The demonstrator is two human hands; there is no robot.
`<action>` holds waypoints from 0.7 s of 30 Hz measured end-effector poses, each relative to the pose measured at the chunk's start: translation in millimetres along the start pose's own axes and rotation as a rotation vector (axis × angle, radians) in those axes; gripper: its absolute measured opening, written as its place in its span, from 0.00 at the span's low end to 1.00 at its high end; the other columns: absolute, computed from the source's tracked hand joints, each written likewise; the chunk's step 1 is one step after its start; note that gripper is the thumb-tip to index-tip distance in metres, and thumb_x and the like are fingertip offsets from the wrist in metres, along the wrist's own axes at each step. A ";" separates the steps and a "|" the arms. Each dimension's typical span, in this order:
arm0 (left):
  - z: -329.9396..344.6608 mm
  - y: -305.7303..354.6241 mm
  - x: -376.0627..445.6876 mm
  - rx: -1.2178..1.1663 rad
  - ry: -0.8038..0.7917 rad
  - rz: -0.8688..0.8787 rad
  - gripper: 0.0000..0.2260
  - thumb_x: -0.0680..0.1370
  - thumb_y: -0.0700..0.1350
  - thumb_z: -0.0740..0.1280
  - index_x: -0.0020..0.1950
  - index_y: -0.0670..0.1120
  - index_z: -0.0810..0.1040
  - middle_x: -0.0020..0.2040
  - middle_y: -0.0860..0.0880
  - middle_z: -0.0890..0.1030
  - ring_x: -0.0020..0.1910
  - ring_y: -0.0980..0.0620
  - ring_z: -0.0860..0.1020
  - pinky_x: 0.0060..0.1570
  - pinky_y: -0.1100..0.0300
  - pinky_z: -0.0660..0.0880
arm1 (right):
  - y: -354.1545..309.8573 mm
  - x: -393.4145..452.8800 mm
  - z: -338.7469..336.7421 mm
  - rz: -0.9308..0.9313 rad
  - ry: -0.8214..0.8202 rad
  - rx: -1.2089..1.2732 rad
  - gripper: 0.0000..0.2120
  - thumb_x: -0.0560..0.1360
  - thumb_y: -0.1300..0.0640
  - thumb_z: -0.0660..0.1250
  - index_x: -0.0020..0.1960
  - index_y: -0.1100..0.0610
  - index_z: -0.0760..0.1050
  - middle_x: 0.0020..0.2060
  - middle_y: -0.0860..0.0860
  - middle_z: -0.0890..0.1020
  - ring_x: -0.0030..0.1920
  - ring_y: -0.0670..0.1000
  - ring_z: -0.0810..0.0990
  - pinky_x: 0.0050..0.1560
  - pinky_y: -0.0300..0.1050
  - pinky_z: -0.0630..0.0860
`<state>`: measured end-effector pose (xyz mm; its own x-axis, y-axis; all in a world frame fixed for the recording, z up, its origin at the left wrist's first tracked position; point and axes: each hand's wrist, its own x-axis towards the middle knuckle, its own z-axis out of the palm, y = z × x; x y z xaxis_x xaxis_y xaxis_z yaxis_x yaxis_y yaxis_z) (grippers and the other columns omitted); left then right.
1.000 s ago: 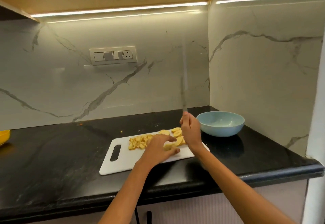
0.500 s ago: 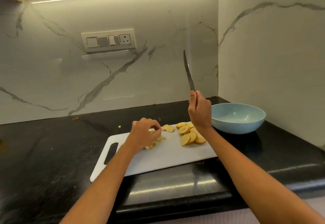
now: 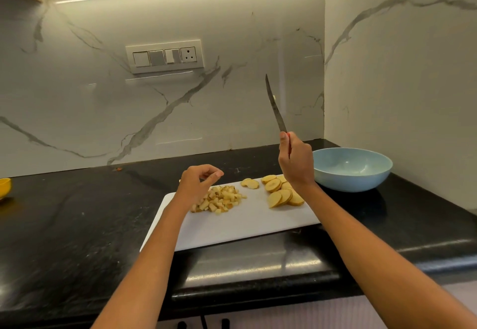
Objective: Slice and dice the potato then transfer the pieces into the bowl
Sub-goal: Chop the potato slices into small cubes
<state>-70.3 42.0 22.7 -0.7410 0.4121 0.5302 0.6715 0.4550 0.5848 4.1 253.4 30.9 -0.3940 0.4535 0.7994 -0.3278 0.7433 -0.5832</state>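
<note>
A white cutting board (image 3: 240,222) lies on the black counter. On its left part sits a pile of diced potato (image 3: 222,199); on its right part lie several round potato slices (image 3: 280,193). My left hand (image 3: 197,182) hovers just above the left edge of the dice, fingers loosely curled, holding nothing. My right hand (image 3: 295,162) grips the knife (image 3: 275,105) by its handle above the slices, blade pointing up and a little left. The light blue bowl (image 3: 352,169) stands to the right of the board, with nothing visible in it.
The counter (image 3: 77,225) is black stone with a rounded front edge. Marble walls close the back and right sides, and the bowl sits in that corner. A yellow object (image 3: 4,188) shows at the far left edge. A switch panel (image 3: 165,56) is on the back wall.
My left hand has lifted off the diced pile, uncovering it. My right hand keeps the knife raised and upright. The camera has tilted down slightly.
</note>
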 end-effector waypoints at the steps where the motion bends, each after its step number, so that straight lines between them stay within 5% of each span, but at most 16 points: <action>1: -1.9 2.8 -2.0 -0.015 -0.033 0.002 0.06 0.76 0.43 0.67 0.49 0.45 0.82 0.44 0.51 0.82 0.43 0.61 0.77 0.42 0.73 0.70 | -0.2 -0.3 0.1 -0.003 -0.005 0.000 0.15 0.81 0.57 0.57 0.43 0.65 0.75 0.27 0.44 0.70 0.26 0.43 0.69 0.28 0.31 0.64; 6: 3.0 10.8 -8.6 0.036 -0.254 -0.060 0.04 0.72 0.44 0.72 0.46 0.48 0.82 0.46 0.53 0.81 0.48 0.58 0.76 0.51 0.64 0.71 | -1.4 -0.6 -0.3 -0.002 -0.021 -0.004 0.14 0.81 0.57 0.57 0.43 0.64 0.75 0.27 0.45 0.71 0.26 0.43 0.69 0.29 0.31 0.65; 12: 3.1 9.4 -7.7 0.096 -0.121 -0.039 0.08 0.76 0.36 0.65 0.48 0.45 0.83 0.48 0.49 0.81 0.48 0.58 0.76 0.47 0.71 0.65 | -1.4 -0.7 -1.0 -0.001 -0.018 -0.014 0.14 0.81 0.57 0.58 0.43 0.65 0.75 0.27 0.45 0.71 0.26 0.43 0.69 0.28 0.32 0.65; 17: 9.2 9.7 -7.6 0.102 -0.032 0.035 0.06 0.76 0.39 0.66 0.49 0.45 0.82 0.47 0.49 0.82 0.45 0.58 0.76 0.43 0.75 0.67 | -2.0 -0.3 -1.3 0.012 -0.028 -0.016 0.15 0.81 0.56 0.57 0.43 0.64 0.76 0.27 0.43 0.70 0.26 0.43 0.69 0.29 0.31 0.65; 21: 19.1 7.6 -3.7 0.192 0.077 0.053 0.06 0.77 0.44 0.67 0.51 0.47 0.82 0.47 0.48 0.83 0.43 0.57 0.78 0.50 0.61 0.75 | -2.1 0.9 -1.1 0.030 -0.033 -0.013 0.15 0.81 0.56 0.57 0.44 0.64 0.76 0.29 0.46 0.72 0.27 0.43 0.70 0.29 0.30 0.64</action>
<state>-62.5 59.0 13.5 -0.6978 0.3812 0.6064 0.6915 0.5796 0.4313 5.4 252.7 33.0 -0.4317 0.4598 0.7760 -0.3042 0.7357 -0.6052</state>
